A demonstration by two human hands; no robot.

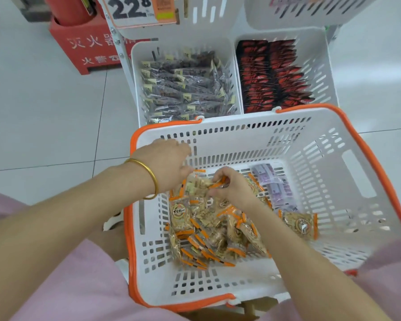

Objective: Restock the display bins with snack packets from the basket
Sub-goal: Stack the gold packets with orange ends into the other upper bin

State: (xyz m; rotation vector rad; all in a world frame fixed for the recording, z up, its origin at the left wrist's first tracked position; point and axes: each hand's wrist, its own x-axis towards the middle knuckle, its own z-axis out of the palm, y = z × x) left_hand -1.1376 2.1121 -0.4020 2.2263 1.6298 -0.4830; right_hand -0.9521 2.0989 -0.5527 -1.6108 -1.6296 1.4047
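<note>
Orange-rimmed slotted plastic basket [333,140], right hand [235,189] pinched a crinkly clear snack packet [199,184], left hand [167,162] met its edge, grip not discernible, basket's right half lay bare.

Packets [208,230] in basket [357,172] before bins [236,72]

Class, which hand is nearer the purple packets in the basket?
Right. The right hand, pinching an orange-edged packet, sits just left of the purple packets; the left hand is farther left.
</note>
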